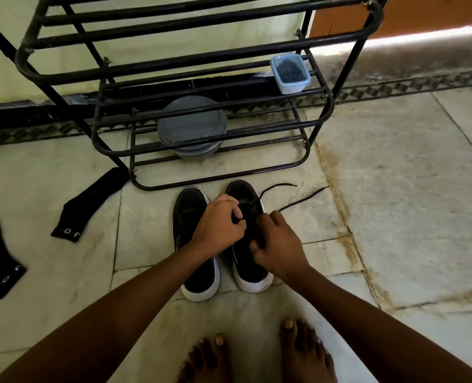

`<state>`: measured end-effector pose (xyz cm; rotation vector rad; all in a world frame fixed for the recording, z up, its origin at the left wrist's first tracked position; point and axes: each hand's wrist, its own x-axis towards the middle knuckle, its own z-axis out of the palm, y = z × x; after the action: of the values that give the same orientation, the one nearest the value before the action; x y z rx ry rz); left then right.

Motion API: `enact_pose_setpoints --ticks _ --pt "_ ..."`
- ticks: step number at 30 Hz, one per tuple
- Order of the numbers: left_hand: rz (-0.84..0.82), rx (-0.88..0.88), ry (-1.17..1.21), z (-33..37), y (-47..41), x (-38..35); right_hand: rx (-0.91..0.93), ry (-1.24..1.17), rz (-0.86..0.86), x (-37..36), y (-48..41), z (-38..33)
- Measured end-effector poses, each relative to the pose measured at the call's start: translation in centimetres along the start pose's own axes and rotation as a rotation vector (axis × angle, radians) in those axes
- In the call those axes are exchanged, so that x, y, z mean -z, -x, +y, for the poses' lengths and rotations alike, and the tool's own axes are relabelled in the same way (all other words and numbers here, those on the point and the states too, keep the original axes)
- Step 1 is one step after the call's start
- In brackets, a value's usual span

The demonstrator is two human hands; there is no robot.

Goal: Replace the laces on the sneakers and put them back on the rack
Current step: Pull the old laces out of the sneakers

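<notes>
Two black socks lie on the floor at far left, well apart from the work. The left sneaker stands just in front of the rack; whether it is laced you cannot tell. Your left hand reaches across it, fingers curled, pinching the lace at the throat of the right sneaker. Your right hand grips that sneaker's upper, fingers curled down onto it. Two loose lace ends trail rightward over the floor, so threading appears only partly complete. Tying off and returning both sneakers to the rack are not yet done.
</notes>
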<state>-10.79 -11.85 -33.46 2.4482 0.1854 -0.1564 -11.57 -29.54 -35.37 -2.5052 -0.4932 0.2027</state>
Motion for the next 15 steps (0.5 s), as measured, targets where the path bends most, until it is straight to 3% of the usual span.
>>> enact_pose_setpoints --ticks 9,15 --pt "0.022 0.021 -0.056 1.4 0.6 -0.4 0.033 -0.039 0.031 -1.3 0.1 1.0" --pt "-0.027 0.13 -0.195 2.3 0.1 -0.5 0.028 -0.048 0.092 -1.8 0.3 1.1"
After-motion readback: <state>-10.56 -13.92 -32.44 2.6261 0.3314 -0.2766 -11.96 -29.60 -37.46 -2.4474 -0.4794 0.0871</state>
